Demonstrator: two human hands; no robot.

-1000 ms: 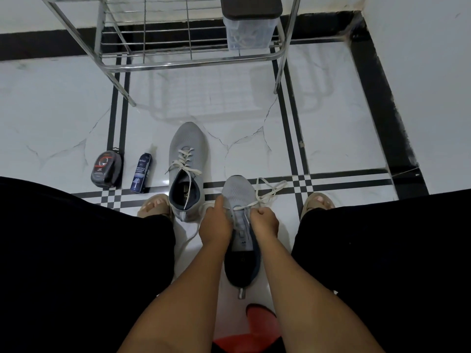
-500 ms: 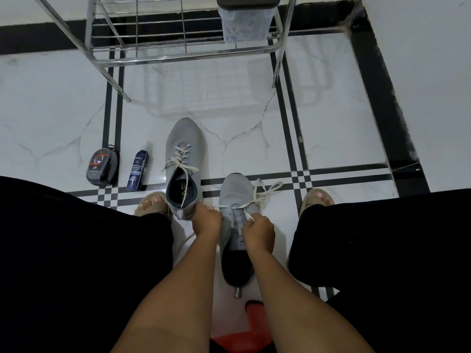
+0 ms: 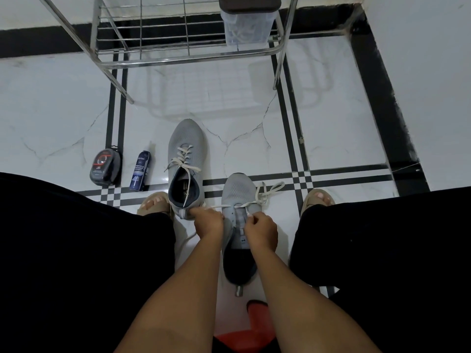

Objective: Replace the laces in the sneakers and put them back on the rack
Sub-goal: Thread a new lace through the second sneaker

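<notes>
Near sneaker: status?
Left hand and right hand each pinch white lace. Near sneaker partly laced, on floor. Nothing blocking.

A grey knit sneaker [image 3: 238, 200] is seen flat on the floor, toe pointing away, a white lace [image 3: 265, 193] threaded only through its front eyelets, the slack looped beside its toe. A matching sneaker [image 3: 184, 159] stands just left, fully laced. The steel rack [image 3: 178, 59] is seen beyond.

floor: spray can [image 3: 140, 171]; round black case [image 3: 105, 167] beside; lidded clear box [image 3: 246, 20]
</notes>
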